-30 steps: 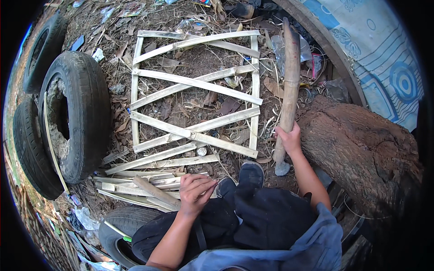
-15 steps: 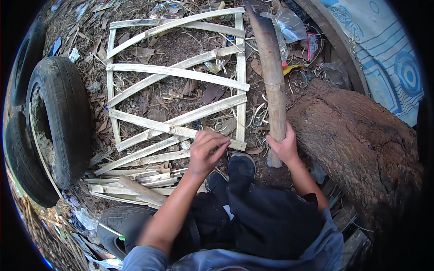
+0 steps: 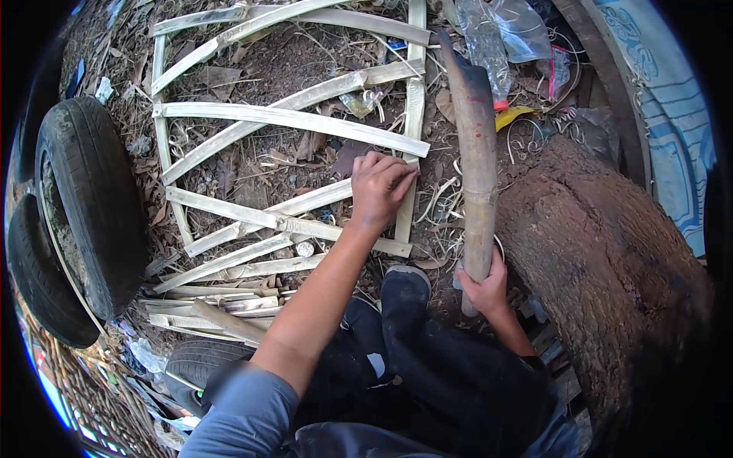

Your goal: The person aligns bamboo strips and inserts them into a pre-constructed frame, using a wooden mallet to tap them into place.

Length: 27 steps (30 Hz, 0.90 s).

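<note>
On the ground before me lies a frame of split bamboo strips (image 3: 294,116), with two side strips and several crossing ones. My left hand (image 3: 379,188) is over the right side strip, at the right end of a diagonal strip. Its fingers are pinched together; whatever sits between them is hidden. My right hand (image 3: 487,285) grips the lower part of a thick bamboo pole (image 3: 479,172). This pole stands roughly upright, right of the frame, with a jointed ring partway up and a dark, narrowed top. The fingers behind it are partly hidden.
Loose bamboo strips (image 3: 221,309) are piled left of my feet. Old tires (image 3: 103,206) stand at the left, and another tire (image 3: 202,362) is beside my left arm. A large brown log (image 3: 588,244) lies at the right. Plastic bags (image 3: 523,30) litter the far right.
My left hand has moved from the nearest crossing strip up and right to the diagonal strip's end. The right hand has come slightly nearer with the bamboo pole. The view has shifted.
</note>
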Available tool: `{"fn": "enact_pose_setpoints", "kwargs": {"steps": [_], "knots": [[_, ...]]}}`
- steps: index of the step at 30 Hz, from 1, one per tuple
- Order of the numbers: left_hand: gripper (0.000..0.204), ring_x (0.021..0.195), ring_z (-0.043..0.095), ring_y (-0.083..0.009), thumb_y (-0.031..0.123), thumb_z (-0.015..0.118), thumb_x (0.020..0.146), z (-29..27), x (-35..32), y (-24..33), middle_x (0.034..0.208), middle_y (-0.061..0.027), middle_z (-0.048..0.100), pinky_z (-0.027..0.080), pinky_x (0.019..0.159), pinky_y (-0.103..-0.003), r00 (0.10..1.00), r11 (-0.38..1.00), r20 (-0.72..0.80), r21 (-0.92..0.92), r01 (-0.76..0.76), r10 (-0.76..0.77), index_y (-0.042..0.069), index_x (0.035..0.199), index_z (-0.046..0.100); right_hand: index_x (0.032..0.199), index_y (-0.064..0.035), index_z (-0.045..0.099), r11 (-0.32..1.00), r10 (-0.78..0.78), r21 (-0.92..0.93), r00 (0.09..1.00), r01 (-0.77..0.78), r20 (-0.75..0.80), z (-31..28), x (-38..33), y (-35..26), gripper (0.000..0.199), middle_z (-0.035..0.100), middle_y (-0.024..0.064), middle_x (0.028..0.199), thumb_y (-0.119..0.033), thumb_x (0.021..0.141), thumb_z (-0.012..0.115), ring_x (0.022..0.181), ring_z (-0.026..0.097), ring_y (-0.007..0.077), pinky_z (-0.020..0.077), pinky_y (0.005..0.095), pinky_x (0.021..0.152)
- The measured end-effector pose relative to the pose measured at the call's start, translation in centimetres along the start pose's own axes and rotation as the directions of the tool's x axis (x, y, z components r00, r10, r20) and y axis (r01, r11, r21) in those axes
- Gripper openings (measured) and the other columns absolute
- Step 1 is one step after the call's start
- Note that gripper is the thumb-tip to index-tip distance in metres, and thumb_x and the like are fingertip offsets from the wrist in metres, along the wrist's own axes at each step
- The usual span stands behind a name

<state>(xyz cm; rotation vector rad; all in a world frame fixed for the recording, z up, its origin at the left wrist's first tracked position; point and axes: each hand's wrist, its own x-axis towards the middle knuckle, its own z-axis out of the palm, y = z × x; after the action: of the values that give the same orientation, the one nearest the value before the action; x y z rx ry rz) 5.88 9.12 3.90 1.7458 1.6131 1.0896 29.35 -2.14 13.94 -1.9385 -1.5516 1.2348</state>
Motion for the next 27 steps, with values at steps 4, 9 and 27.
{"fn": "enact_pose_setpoints", "kwargs": {"steps": [4, 9, 27], "knots": [[0.012, 0.080, 0.059, -0.0196, 0.012, 0.080, 0.071, 0.4, -0.2, -0.4, 0.084, 0.0011, 0.071, 0.040, 0.074, -0.034, 0.999, 1.000, -0.029, 0.007, -0.023, 0.023, 0.013, 0.082, 0.074, 0.110, 0.0008, 0.054, 0.996, 0.069, 0.059, 0.997, -0.070, 0.019, -0.4, 0.1, -0.4, 0.044, 0.063, 0.0097, 0.086, -0.010, 0.073, 0.075, 0.078, 0.062, 0.0186, 0.0509, 0.0346, 0.073], [0.014, 0.081, 0.059, -0.0195, 0.011, 0.079, 0.069, 0.6, -0.3, -0.6, 0.085, 0.0022, 0.070, 0.040, 0.075, -0.035, 0.998, 0.998, -0.030, -0.010, -0.060, 0.059, 0.013, 0.082, 0.074, 0.111, 0.0010, 0.053, 0.996, 0.058, 0.061, 0.998, -0.058, 0.006, 0.1, 0.2, -0.3, 0.044, 0.060, 0.0070, 0.082, -0.008, 0.073, 0.074, 0.074, 0.060, 0.0177, 0.0503, 0.0341, 0.071], [0.011, 0.070, 0.053, -0.0204, 0.016, 0.079, 0.071, 1.1, -0.7, -1.4, 0.068, 0.0002, 0.056, 0.038, 0.071, -0.036, 0.993, 0.994, -0.062, 0.050, -0.096, 0.099, 0.014, 0.081, 0.073, 0.119, 0.0000, 0.048, 0.996, 0.084, -0.024, 0.995, -0.083, 0.053, 0.9, -2.9, 1.8, 0.052, 0.062, 0.0135, 0.094, -0.007, 0.074, 0.074, 0.087, 0.061, 0.0213, 0.0494, 0.0357, 0.082]]}}
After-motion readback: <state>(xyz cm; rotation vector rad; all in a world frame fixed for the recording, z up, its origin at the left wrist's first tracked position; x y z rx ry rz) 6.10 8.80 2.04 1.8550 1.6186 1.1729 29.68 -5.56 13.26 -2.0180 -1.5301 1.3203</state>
